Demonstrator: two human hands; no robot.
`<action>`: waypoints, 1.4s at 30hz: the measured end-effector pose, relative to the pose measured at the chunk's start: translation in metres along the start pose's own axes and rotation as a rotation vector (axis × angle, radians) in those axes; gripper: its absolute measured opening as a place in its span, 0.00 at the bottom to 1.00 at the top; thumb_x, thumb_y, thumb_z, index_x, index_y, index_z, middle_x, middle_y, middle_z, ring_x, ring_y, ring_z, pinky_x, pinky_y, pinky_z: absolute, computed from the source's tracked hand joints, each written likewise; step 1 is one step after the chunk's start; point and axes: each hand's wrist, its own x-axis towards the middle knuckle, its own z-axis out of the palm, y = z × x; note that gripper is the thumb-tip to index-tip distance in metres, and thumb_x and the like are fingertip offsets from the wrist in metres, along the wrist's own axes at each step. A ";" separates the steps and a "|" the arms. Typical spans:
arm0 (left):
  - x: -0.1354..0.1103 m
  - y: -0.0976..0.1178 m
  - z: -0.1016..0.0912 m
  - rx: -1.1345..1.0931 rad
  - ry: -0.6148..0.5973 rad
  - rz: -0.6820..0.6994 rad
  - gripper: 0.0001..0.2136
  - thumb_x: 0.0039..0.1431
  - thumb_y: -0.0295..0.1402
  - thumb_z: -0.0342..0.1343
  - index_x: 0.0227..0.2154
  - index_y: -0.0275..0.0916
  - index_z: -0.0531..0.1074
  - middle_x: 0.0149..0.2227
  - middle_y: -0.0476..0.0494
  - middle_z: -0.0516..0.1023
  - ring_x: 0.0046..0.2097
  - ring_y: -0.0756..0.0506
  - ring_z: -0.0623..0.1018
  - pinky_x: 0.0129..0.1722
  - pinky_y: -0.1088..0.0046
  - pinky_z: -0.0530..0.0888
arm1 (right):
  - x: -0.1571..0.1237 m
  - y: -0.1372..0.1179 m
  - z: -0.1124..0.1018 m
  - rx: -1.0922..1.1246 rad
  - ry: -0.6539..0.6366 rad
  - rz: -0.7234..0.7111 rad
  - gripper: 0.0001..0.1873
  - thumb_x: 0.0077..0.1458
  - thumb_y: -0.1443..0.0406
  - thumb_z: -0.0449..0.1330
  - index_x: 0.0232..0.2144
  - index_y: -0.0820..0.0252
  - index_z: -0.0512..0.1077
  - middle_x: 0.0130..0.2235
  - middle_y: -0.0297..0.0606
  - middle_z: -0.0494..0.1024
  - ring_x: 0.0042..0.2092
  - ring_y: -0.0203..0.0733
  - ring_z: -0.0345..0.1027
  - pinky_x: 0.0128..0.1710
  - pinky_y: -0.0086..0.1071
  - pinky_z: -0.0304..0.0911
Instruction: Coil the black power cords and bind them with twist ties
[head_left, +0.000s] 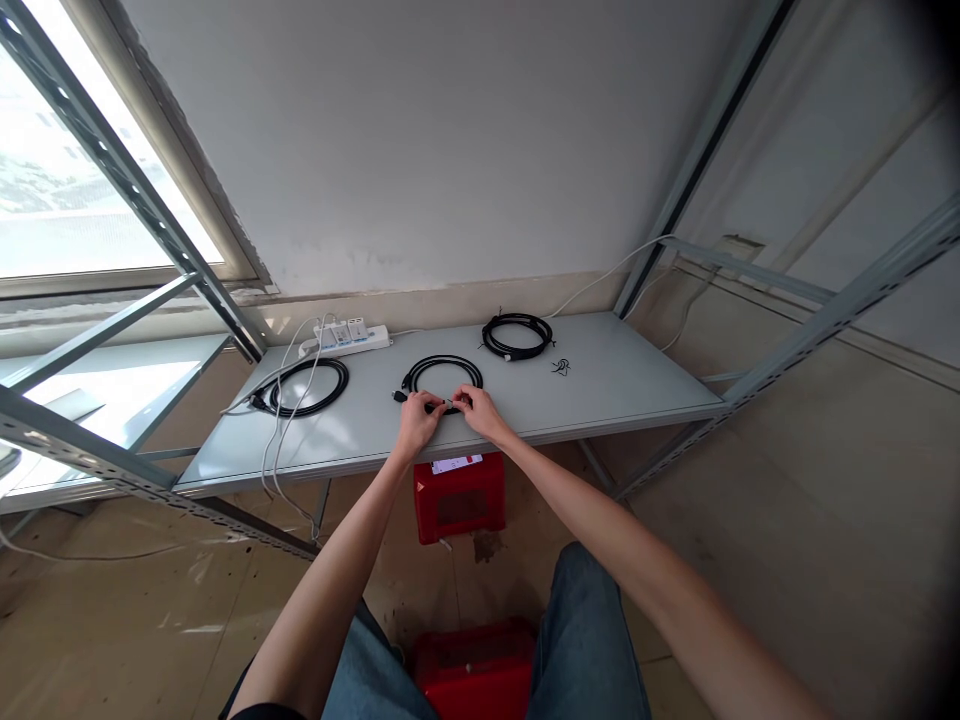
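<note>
A coil of black cable [448, 360] lies on the grey shelf, with a plug at its left end. At the coil's near side, my left hand [420, 415] is closed in a pinch. My right hand [480, 412] pinches just to the right of it, fingertips almost meeting the left ones. A thin dark strand, looking like a black tie, shows between the fingertips; its ends are hidden by the fingers. Several loose thin black ties [561, 367] lie to the right. Behind them sits another coil of black cable [517, 337], with small ties sticking out around it.
To the left lies a third black cable coil [330, 385], crossed by white cords. A white power strip [352, 338] with adapters stands by the wall. Metal posts [675, 190] frame the shelf [630, 380]. Red boxes [459, 500] stand on the floor below.
</note>
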 end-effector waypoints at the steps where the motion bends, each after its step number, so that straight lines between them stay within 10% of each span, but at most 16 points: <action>1: 0.002 0.000 0.000 -0.007 -0.011 -0.014 0.06 0.60 0.33 0.61 0.32 0.39 0.81 0.39 0.42 0.84 0.46 0.40 0.77 0.50 0.63 0.71 | -0.001 0.000 0.000 -0.007 -0.017 -0.031 0.04 0.58 0.69 0.58 0.30 0.58 0.70 0.32 0.34 0.74 0.33 0.39 0.62 0.38 0.31 0.60; 9: 0.005 -0.001 0.002 -0.089 -0.019 -0.004 0.09 0.56 0.24 0.58 0.33 0.39 0.84 0.38 0.42 0.86 0.43 0.42 0.80 0.50 0.64 0.74 | -0.009 -0.002 0.003 -0.369 -0.093 -0.349 0.10 0.65 0.75 0.54 0.34 0.60 0.72 0.39 0.40 0.74 0.45 0.42 0.67 0.45 0.32 0.65; 16: 0.002 -0.002 -0.001 -0.221 -0.031 -0.004 0.13 0.53 0.21 0.55 0.34 0.36 0.84 0.38 0.41 0.86 0.41 0.41 0.82 0.47 0.66 0.75 | 0.010 -0.016 -0.016 -0.988 -0.467 -0.652 0.16 0.63 0.79 0.52 0.46 0.62 0.72 0.47 0.45 0.74 0.47 0.43 0.68 0.42 0.33 0.66; 24: -0.001 0.000 -0.006 -0.399 -0.014 0.058 0.21 0.47 0.19 0.50 0.41 0.32 0.83 0.37 0.40 0.85 0.41 0.41 0.81 0.45 0.67 0.76 | 0.035 -0.046 -0.020 -1.139 -0.669 -0.830 0.19 0.61 0.80 0.52 0.51 0.64 0.69 0.56 0.51 0.70 0.54 0.47 0.66 0.52 0.38 0.65; 31: -0.002 -0.006 -0.014 -0.495 -0.110 -0.094 0.37 0.55 0.24 0.50 0.71 0.31 0.58 0.30 0.48 0.79 0.38 0.44 0.78 0.54 0.60 0.74 | 0.033 -0.061 -0.015 -1.242 -0.748 -0.600 0.24 0.60 0.80 0.52 0.57 0.66 0.63 0.45 0.47 0.77 0.44 0.46 0.74 0.48 0.38 0.66; 42: -0.002 -0.017 -0.004 -0.525 -0.037 0.028 0.46 0.47 0.19 0.46 0.73 0.39 0.45 0.46 0.43 0.73 0.44 0.47 0.79 0.57 0.62 0.72 | 0.021 -0.085 0.005 -1.145 -0.554 -0.019 0.16 0.58 0.77 0.57 0.47 0.65 0.75 0.45 0.51 0.81 0.47 0.53 0.78 0.43 0.36 0.69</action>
